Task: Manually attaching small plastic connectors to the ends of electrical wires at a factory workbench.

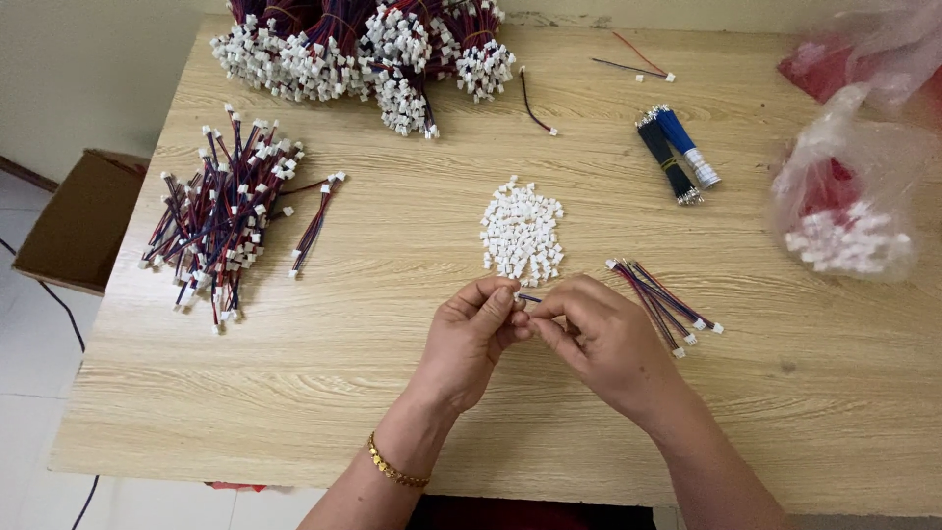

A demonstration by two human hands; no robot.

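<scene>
Table point(412, 393) under both hands. Connector pile point(521, 234) just beyond fingertips; loose wires point(662, 299) beside right hand point(599, 339). Left hand point(469, 334) and right pinch one thin wire point(530, 297) between them. Best kept steady, ends aligned.

Pale wood-grain bench point(392, 393). White plugs point(521, 234) heaped at centre. Red-and-blue wires point(221, 211) with white ends, left. Blue and black bundles point(675, 147), far right. Gold bracelet point(394, 469) near. Brown box point(78, 218), far left.
</scene>
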